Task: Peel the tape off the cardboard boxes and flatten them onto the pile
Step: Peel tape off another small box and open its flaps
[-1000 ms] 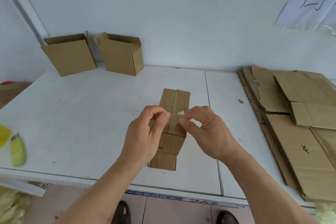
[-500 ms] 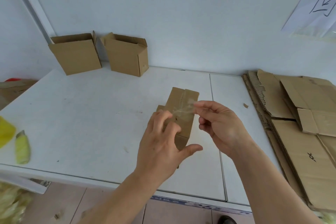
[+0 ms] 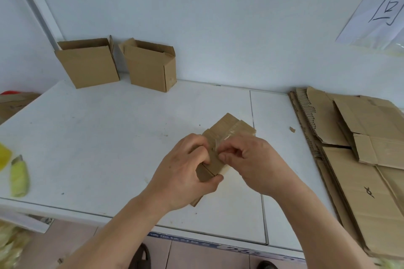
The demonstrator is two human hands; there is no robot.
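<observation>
Left hand (image 3: 183, 172) gripping small box (image 3: 231, 129), right hand (image 3: 253, 164) pinching blurred tape (image 3: 223, 141)

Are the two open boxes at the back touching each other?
Apart. The head view shows a strip of white wall and table between the left open box and the right open box.

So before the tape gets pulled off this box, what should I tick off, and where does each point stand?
1. Left hand holds the box: ok.
2. Right hand pinches the tape: ok.
3. Tape fully off: not ok.
4. Box flattened: cannot tell.
5. Pile at the right ready to receive it: ok.
6. Two open boxes at the back wait: ok.
</observation>
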